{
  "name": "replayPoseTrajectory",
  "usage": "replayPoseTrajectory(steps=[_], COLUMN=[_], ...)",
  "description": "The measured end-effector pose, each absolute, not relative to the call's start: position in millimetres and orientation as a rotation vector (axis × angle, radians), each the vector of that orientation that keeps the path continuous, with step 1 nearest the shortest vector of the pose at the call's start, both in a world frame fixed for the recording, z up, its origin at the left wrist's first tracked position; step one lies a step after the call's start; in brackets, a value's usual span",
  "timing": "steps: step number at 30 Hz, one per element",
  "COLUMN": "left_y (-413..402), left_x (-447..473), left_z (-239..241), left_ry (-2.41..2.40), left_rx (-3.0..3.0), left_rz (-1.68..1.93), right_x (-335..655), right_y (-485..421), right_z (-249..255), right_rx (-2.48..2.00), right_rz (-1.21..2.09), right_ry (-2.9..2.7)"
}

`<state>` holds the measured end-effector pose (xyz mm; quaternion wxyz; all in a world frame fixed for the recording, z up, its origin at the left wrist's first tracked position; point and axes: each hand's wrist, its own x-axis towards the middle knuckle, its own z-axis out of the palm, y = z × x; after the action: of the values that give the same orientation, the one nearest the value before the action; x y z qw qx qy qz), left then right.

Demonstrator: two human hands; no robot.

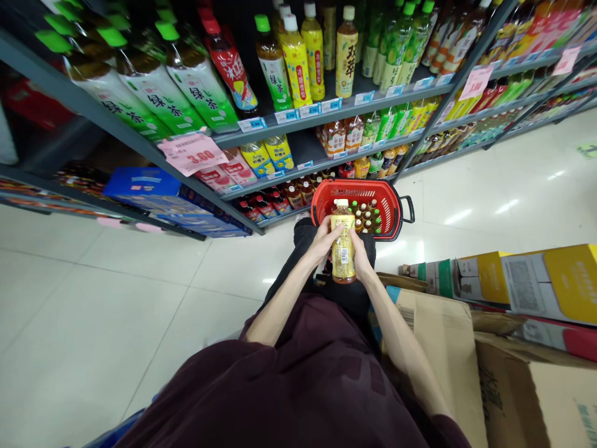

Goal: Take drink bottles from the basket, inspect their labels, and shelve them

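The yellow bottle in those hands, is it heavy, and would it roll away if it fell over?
Probably heavy for its size: the yellow bottle looks full and capped. Its round body would likely roll if laid down. Tall and narrow, it may tip easily when stood up.

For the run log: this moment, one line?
left hand: grips bottle | right hand: grips bottle | bottle: upright, capped | red basket: holds drinks

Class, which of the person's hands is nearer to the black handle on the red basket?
Right. The right hand grips the bottle on the side facing the black handle; the left hand grips its opposite side, farther away.
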<state>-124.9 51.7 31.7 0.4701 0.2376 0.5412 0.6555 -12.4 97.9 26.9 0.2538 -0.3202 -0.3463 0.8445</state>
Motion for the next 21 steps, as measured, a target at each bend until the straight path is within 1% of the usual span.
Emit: replayPoseTrajectory(steps=[8,14,21], left_y=[48.4,48.1,43.7], left_x=[-127.7,-128.7,-125.1], left_z=[29.8,31.0,33.8], left_ry=[1.327,1.265,1.235], left_rx=[0.765,0.899,0.796], left_rz=[1.54,1.479,1.352], right_x=[-10.5,-9.2,-3.0], right_y=[99.7,102.3,108.0], right_z=[34.1,33.9,36.7], right_rx=[-0.945,-0.964,-0.99], right_rz=[2.446,2.453,2.535], right_ry=[-0.756,-0.661,-0.584])
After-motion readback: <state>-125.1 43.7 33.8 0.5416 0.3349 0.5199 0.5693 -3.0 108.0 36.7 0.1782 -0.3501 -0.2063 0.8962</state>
